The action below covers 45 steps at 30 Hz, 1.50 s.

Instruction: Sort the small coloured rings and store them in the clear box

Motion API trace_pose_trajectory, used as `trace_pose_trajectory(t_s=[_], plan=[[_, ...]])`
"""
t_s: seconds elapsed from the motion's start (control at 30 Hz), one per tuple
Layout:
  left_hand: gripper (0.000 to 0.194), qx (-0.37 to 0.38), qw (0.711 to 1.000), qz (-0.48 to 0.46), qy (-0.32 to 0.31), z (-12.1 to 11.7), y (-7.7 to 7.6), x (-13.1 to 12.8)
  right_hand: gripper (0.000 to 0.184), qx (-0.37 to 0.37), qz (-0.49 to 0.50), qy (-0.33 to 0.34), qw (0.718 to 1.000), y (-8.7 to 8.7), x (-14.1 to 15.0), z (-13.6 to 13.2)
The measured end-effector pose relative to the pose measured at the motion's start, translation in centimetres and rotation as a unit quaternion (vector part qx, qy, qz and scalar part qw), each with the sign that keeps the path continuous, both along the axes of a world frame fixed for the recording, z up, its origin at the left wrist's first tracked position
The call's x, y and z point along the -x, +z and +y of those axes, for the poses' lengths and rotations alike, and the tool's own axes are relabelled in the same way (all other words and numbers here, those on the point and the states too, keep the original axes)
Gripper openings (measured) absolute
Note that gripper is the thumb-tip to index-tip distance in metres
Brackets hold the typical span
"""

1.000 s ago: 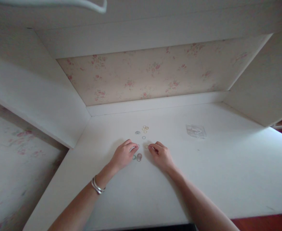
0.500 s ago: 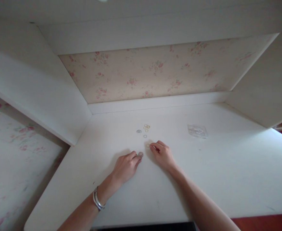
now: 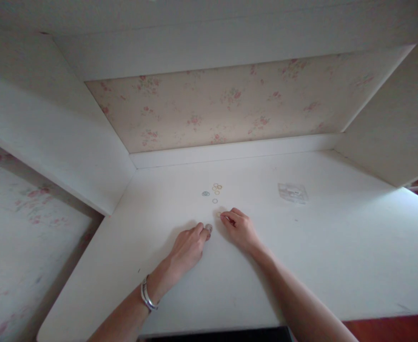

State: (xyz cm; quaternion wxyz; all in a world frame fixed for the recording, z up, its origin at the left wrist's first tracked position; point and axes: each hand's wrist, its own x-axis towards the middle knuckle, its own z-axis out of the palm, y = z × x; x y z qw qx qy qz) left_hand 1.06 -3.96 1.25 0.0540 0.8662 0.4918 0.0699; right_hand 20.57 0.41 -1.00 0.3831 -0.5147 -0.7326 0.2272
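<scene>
My right hand (image 3: 241, 231) is closed in a pinch at the edge of a thin gold-coloured ring (image 3: 219, 214) on the white desk. My left hand (image 3: 190, 243) is closed, thumb and fingers together on a small silvery, round-looking thing (image 3: 209, 229) whose kind is too small to make out. Just beyond the hands lies a single thin ring (image 3: 215, 201). Farther back sit several gold-coloured rings (image 3: 217, 193) in a loose group, some overlapping. Left of them rests a small cluster of silver-grey rings (image 3: 205, 194).
A clear plastic bag or case (image 3: 293, 193) lies on the desk (image 3: 337, 247) to the right. A white side panel (image 3: 69, 128) and a back ledge (image 3: 237, 152) border the desk. A silver bangle (image 3: 147, 295) circles my left wrist.
My left hand has shifted very slightly, its fingers still closed on the silvery thing. My right hand stays almost still at the gold-coloured ring.
</scene>
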Motion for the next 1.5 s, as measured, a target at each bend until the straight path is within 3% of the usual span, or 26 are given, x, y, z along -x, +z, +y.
trace_pose_trajectory(t_s=[0.27,0.6,0.93,1.2,1.33,1.5], plan=[[0.026,-0.014,0.998,-0.038,0.047,0.4,0.3,0.4,0.027,0.004,0.02,-0.018,1.0,0.1,-0.1,0.1],[0.021,-0.008,0.996,-0.074,0.058,1.3,0.4,0.4,0.026,0.013,0.021,-0.023,0.999,0.2,0.0,0.2],[0.022,0.002,0.992,-0.09,0.084,4.7,1.0,0.7,0.026,0.017,0.023,-0.019,0.999,0.1,-0.1,0.3],[0.025,0.01,0.993,-0.076,0.089,7.2,0.0,1.2,0.024,0.024,0.02,-0.018,0.999,0.2,-0.1,0.3],[0.026,-0.01,0.987,-0.127,0.103,7.5,-0.6,2.1,0.025,0.024,0.011,-0.02,0.999,0.2,-0.1,0.3],[0.024,-0.022,0.966,-0.221,0.13,6.1,-0.8,3.5,0.027,0.017,-0.026,-0.026,0.999,-0.3,-0.2,0.4]])
